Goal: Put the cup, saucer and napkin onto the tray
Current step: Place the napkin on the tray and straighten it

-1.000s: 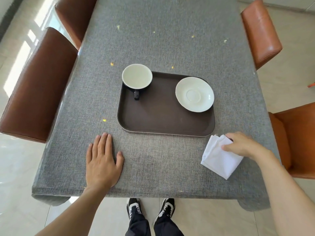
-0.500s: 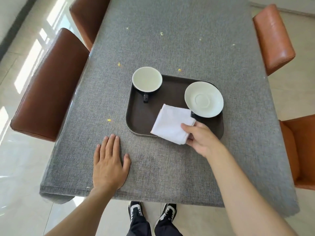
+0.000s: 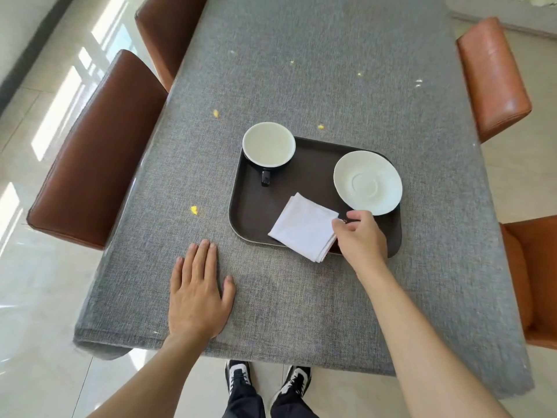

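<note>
Folded white cloth napkin (image 3: 303, 226) lies on the dark brown tray (image 3: 256, 203), overhanging its near rim, right hand (image 3: 360, 236) pinching its right corner.

Cup (image 3: 268, 144) left on tray (image 3: 250, 206), saucer (image 3: 367, 182) right, napkin (image 3: 303, 226) nearest

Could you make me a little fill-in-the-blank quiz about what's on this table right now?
1. The cup stands at the tray's far ____ corner.
2. The saucer lies on the tray, and it holds ____.
3. The left hand lies flat on the grey ____.
4. One corner of the napkin hangs over the tray's ____ edge.

Missing words: left; nothing; tablecloth; near
</note>
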